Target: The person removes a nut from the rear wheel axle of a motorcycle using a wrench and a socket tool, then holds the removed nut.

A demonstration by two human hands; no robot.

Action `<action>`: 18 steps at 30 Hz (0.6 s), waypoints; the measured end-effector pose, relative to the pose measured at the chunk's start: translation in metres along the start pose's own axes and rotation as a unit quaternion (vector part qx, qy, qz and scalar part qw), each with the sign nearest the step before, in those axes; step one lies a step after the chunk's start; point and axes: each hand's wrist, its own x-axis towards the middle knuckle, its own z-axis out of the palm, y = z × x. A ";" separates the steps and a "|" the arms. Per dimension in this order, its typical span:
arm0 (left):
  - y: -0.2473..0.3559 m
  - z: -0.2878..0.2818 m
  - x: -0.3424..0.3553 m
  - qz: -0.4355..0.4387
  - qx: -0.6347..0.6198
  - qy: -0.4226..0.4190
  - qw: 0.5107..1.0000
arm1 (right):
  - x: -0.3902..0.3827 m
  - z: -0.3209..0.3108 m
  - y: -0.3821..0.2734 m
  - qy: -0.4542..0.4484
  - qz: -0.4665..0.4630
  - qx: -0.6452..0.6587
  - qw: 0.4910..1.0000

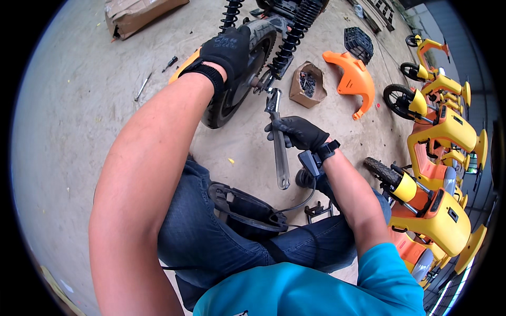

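My left hand (227,51), in a black glove, grips the top of the black tyre (259,32) of a wheel. Coil-spring shock absorbers (295,42) stand on both sides of that wheel. In my right hand (301,132), also gloved in black, is a long metal adjustable wrench (281,158). Its head reaches up to the axle end (258,83) at the wheel's right side; whether the jaws sit on the nut I cannot tell. The handle's free end points down towards my knees. My right fingers are curled round the handle's upper part.
A cardboard box of small hardware (308,84) stands right of the wheel, beside an orange fender (354,79) and a black crate (358,43). Yellow scooters (448,126) line the right side. A thin metal tool (142,87) and a carton (139,16) lie left.
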 end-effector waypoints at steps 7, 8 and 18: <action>0.003 0.001 0.002 0.009 -0.006 0.002 1.000 | -0.005 -0.004 -0.019 0.016 0.005 0.093 0.996; -0.001 -0.003 -0.001 0.005 -0.001 0.008 1.000 | -0.001 -0.001 -0.024 0.013 0.007 0.089 0.996; 0.001 -0.002 -0.001 0.012 0.004 0.013 1.000 | 0.014 0.004 -0.034 0.050 0.019 0.131 0.990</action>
